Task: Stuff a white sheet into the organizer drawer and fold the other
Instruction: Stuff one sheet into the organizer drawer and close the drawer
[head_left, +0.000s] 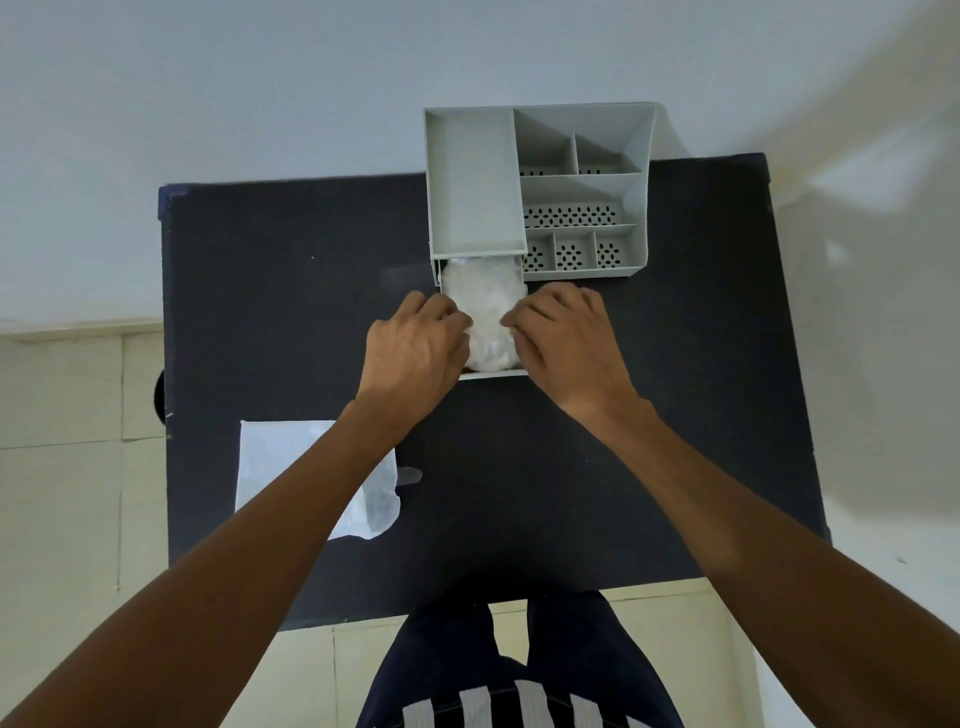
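Left hand (415, 345), right hand (563, 338), fingers curled, pressing crumpled sheet (485, 306) in drawer (493, 372)

Bare table (649, 441) right of organizer drawer (493, 372)

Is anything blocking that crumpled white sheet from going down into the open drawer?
Nothing visible. The crumpled sheet already lies in the pulled-out drawer, with the left hand and right hand pressing on its sides.

A dark matte table (623, 467) fills the centre against a plain pale wall (260, 78) from ten to two o'clock, with cream floor tiles (67, 467) at eight o'clock and soft patches of light (857, 182) at two o'clock.
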